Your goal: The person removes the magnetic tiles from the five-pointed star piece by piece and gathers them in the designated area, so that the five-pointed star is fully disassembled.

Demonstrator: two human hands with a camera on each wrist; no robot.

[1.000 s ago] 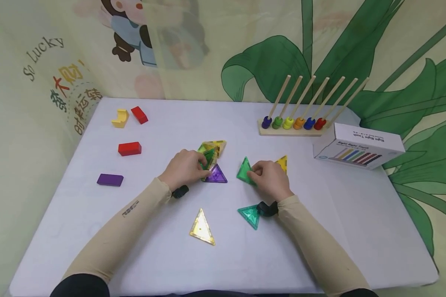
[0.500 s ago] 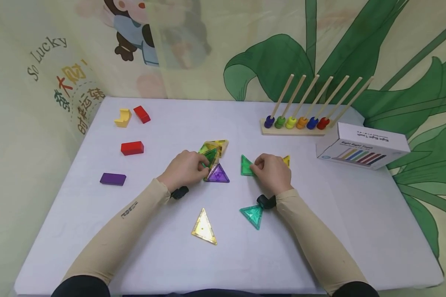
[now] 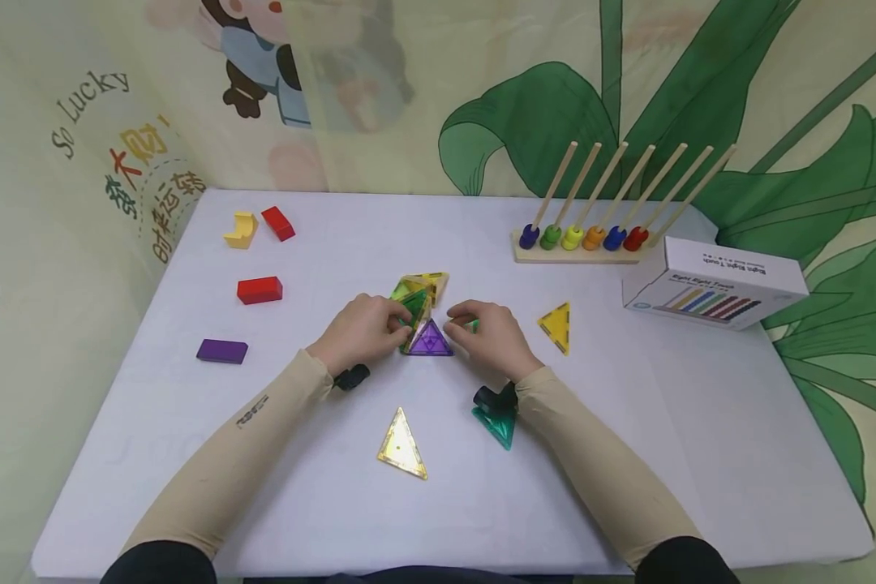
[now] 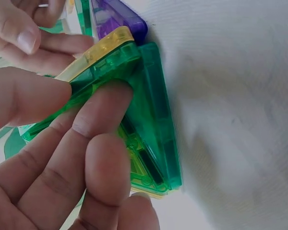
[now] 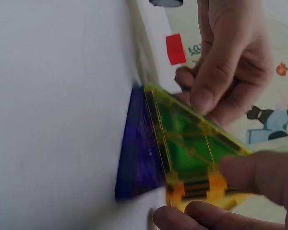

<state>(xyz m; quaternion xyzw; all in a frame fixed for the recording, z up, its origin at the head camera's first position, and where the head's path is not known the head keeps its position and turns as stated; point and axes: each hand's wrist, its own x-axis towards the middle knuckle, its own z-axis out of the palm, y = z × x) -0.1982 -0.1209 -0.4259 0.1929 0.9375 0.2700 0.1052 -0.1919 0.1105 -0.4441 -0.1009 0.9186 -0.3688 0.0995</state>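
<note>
Triangular magnetic tiles stand joined at mid-table, with a purple tile [image 3: 430, 341] in front and yellow tiles [image 3: 433, 284] behind. My left hand [image 3: 365, 326] pinches a yellow-edged green tile [image 4: 103, 67] of this cluster between thumb and fingers. Just right of the purple tile, my right hand [image 3: 492, 337] holds a green triangular tile [image 3: 474, 326], mostly hidden by its fingers in the head view. Seen from the right wrist, its thumb overlaps a yellow-framed tile [image 5: 187, 143] with green showing through; whether it touches this tile cannot be told.
Loose triangles lie nearby: yellow [image 3: 557, 328], gold [image 3: 402, 448] and teal [image 3: 496, 427], the last partly under the right wrist camera. Red [image 3: 259, 290], purple [image 3: 222, 351] and yellow [image 3: 242, 230] blocks lie left. A peg bead rack [image 3: 577, 255] and a white box [image 3: 715, 284] stand back right.
My right hand has carried the green tile left, close to the purple tile, uncovering the yellow triangle on the right. My left hand stays at the cluster.
</note>
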